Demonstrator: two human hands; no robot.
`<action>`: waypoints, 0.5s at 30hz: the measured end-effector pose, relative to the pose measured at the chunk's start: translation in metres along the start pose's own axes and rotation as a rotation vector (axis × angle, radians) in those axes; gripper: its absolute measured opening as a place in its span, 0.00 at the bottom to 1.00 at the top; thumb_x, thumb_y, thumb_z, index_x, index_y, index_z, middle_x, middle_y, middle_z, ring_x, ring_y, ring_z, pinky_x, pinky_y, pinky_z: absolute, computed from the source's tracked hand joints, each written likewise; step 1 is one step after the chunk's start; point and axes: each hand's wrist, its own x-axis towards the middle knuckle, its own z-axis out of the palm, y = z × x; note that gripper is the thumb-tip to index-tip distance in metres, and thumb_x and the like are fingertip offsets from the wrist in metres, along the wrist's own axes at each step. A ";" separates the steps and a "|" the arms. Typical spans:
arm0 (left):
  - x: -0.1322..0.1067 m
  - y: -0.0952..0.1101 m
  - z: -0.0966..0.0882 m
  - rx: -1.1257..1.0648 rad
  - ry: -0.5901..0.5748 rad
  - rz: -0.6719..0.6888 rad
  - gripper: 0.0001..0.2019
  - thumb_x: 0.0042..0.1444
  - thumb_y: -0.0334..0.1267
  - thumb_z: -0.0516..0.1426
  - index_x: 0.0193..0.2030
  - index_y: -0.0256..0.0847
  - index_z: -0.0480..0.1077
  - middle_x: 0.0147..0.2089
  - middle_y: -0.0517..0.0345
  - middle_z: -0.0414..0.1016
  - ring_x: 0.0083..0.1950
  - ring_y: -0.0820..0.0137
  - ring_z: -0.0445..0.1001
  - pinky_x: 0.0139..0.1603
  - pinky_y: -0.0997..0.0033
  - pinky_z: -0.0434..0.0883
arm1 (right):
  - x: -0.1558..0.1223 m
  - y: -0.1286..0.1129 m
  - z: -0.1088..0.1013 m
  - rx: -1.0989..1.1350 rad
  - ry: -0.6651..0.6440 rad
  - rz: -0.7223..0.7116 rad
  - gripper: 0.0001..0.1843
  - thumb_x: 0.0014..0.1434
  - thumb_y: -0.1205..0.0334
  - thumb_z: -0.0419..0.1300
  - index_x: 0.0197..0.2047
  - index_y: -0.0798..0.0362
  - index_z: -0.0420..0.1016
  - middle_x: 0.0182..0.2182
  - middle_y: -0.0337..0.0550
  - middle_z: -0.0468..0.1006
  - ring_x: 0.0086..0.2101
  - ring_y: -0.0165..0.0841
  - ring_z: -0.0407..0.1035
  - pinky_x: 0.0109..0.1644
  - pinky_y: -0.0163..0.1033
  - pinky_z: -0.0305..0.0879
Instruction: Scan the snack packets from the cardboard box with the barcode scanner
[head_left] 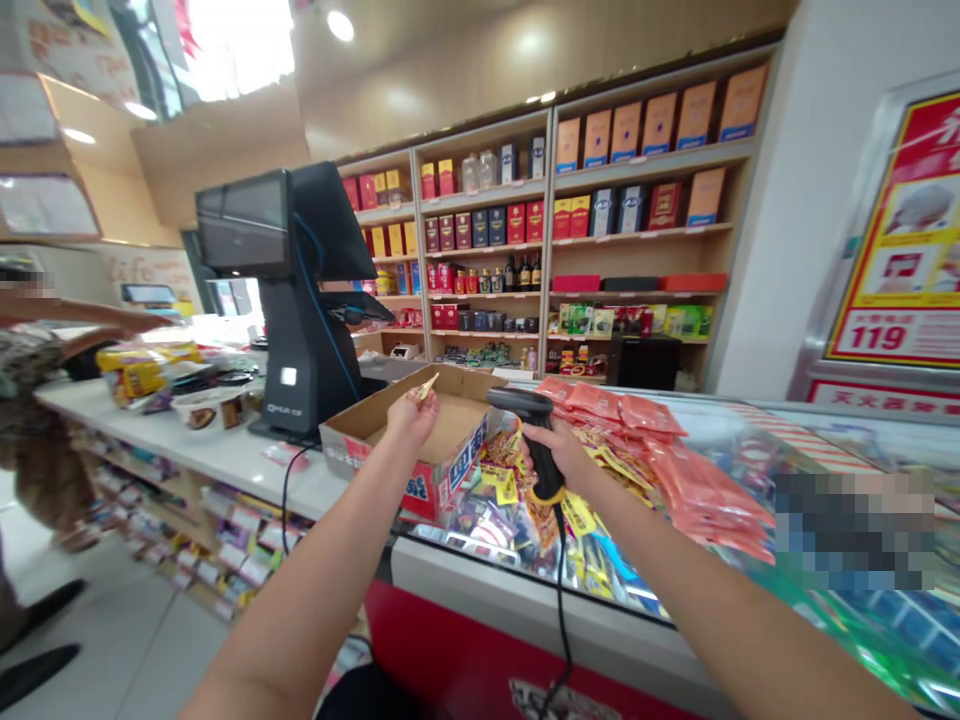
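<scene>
My right hand (564, 455) is wrapped round the grip of a black barcode scanner (541, 460), whose cord hangs down over the counter's front. Over the near left part of an open cardboard box (465, 400), my left hand (415, 413) pinches a small yellowish snack packet (427, 387). The bare bottom of the box shows behind that hand. Beneath and beside the scanner lie several yellow and purple snack packets (504, 484). Farther right, orange-pink packets (645, 415) are stacked on the glass counter.
A black cash register with screens (300, 300) stands left of the box. Yellow packages and a bowl (210, 408) sit on the white counter (330, 490). Shelves of boxed goods (487, 225) line the back. Another person (37, 400) stands at far left.
</scene>
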 end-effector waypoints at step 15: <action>-0.012 -0.118 -0.005 0.810 -0.596 0.210 0.11 0.47 0.24 0.61 0.22 0.41 0.65 0.25 0.57 0.65 0.33 0.67 0.73 0.34 0.76 0.69 | 0.001 0.008 -0.054 0.030 0.210 -0.015 0.15 0.45 0.55 0.69 0.27 0.53 0.68 0.17 0.35 0.72 0.15 0.27 0.65 0.16 0.33 0.65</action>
